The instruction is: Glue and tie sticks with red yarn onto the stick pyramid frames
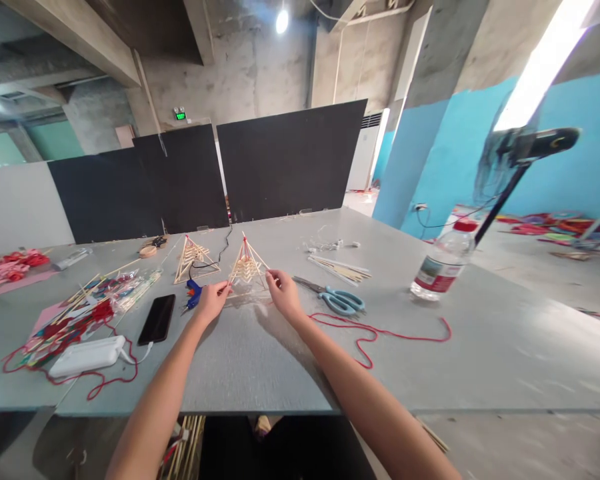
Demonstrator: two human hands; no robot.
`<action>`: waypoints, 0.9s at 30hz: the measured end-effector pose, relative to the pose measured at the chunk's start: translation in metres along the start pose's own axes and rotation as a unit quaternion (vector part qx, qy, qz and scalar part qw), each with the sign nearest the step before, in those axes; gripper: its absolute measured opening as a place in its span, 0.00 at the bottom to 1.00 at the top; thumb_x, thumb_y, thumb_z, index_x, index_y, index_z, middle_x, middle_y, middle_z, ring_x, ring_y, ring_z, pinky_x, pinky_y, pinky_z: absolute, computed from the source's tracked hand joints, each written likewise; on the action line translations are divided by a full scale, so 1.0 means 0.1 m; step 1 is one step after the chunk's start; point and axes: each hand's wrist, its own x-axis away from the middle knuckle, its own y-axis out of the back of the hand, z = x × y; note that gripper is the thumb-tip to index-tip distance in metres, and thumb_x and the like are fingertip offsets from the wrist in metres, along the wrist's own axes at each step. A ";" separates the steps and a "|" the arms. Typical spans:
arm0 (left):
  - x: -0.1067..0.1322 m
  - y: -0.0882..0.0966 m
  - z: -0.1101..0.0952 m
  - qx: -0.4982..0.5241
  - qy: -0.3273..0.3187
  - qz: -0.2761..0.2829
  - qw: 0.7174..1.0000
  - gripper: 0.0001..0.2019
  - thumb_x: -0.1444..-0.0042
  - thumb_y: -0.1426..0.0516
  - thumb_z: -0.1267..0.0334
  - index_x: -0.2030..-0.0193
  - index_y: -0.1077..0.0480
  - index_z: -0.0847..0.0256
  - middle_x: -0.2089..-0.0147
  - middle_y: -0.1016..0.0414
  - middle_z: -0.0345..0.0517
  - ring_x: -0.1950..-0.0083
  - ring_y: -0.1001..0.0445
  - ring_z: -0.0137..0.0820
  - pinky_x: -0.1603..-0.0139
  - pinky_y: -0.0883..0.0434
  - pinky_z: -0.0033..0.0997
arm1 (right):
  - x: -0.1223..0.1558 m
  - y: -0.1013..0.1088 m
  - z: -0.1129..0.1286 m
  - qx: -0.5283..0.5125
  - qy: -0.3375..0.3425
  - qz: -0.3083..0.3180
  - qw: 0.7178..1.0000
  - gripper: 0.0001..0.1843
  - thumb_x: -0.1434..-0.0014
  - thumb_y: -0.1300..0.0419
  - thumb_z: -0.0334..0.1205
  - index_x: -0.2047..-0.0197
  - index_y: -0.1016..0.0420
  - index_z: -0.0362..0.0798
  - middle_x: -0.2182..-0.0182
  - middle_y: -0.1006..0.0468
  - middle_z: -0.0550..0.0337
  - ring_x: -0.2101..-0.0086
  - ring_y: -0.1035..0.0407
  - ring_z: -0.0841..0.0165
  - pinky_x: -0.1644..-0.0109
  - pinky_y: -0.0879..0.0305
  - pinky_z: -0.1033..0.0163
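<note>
A pyramid-shaped stick model (245, 265) with a red-tipped top stands on the grey table between my hands. My left hand (213, 298) pinches its lower left side, and my right hand (283, 291) pinches its lower right side. Both sets of fingers are closed on the thin sticks. Behind and to the left stands a second stick pyramid (193, 259). A blue glue gun (193, 293) lies just beside my left hand, its black cord running back. Blue-handled scissors (341, 300) lie right of my right hand, and a red string (380, 333) trails from near my right wrist.
A black phone (157, 319) and a white power bank (87, 355) lie left, beside a pile of sticks and red yarn (87, 310). Loose sticks (340, 269) lie beyond the scissors. A water bottle (443, 263) stands right, near a fan (525, 147). Black panels (290, 160) rise behind the table.
</note>
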 end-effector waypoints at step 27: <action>0.10 -0.20 0.09 -0.101 -0.041 0.001 0.994 0.11 0.40 0.41 0.59 0.57 0.19 0.61 0.61 0.15 0.48 0.56 0.18 0.40 0.53 0.27 0.32 | 0.04 0.07 0.36 -0.063 -0.062 -0.028 0.996 0.23 0.41 0.44 0.63 0.64 0.28 0.49 0.76 0.31 0.63 0.72 0.40 0.67 0.67 0.45 0.62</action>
